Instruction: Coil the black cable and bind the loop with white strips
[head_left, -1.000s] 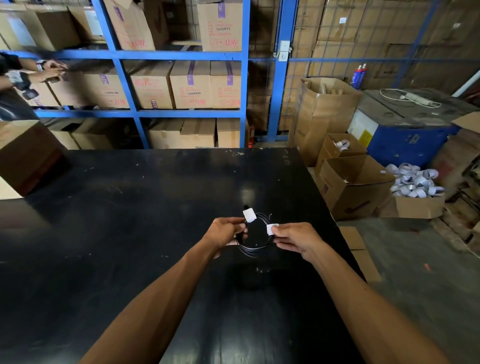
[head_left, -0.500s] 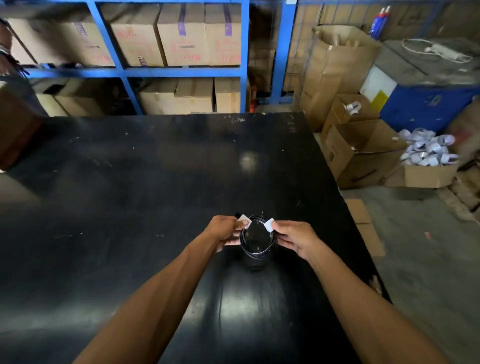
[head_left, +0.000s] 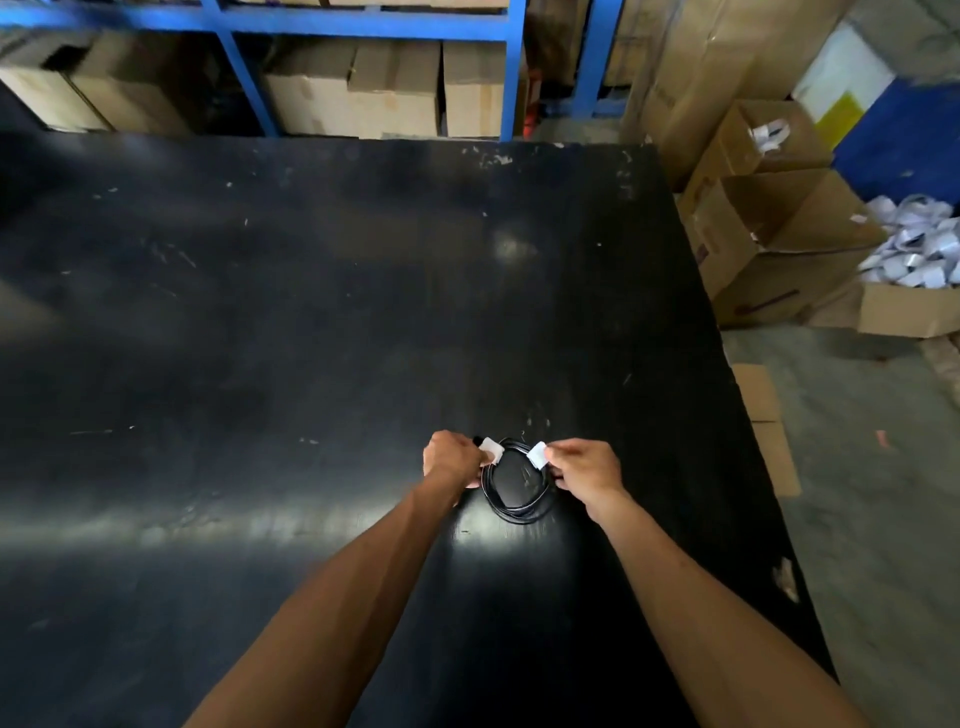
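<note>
Item 1, black cable (head_left: 514, 512): wound into a small round coil, held over the near right part of the table, between my two hands. Whether its lower edge rests on the tabletop I cannot tell.

Item 2, left white strip (head_left: 490, 448): wrapped on the coil's upper left, just beside my left hand (head_left: 451, 461), whose fingers are curled closed and pinch the coil at that strip.

Item 3, right white strip (head_left: 537, 454): on the coil's upper right, pinched by my right hand (head_left: 586, 467), thumb and fingertips pressed together on it.

Item 4, forearms: both reach in from the bottom edge and cover the near tabletop beneath them; the hands hide the coil's outer left and right edges.

Item 5, black table (head_left: 291, 338): large, dark, glossy, scuffed with pale marks; a chipped spot near its right edge. Light glare beside the coil.

Item 6, blue shelving rack (head_left: 511, 78): beyond the table's far edge, with cardboard cartons (head_left: 395, 88) on its lowest level.

Item 7, open cardboard boxes (head_left: 779, 228): on the floor to the right of the table, near its far corner. One box (head_left: 906, 306) farther right is heaped with white strips (head_left: 914, 244). A blue container (head_left: 904, 140) stands behind them.

Item 8, concrete floor (head_left: 857, 493): grey, with flat cardboard pieces (head_left: 766, 421) just beside the table's right edge.
</note>
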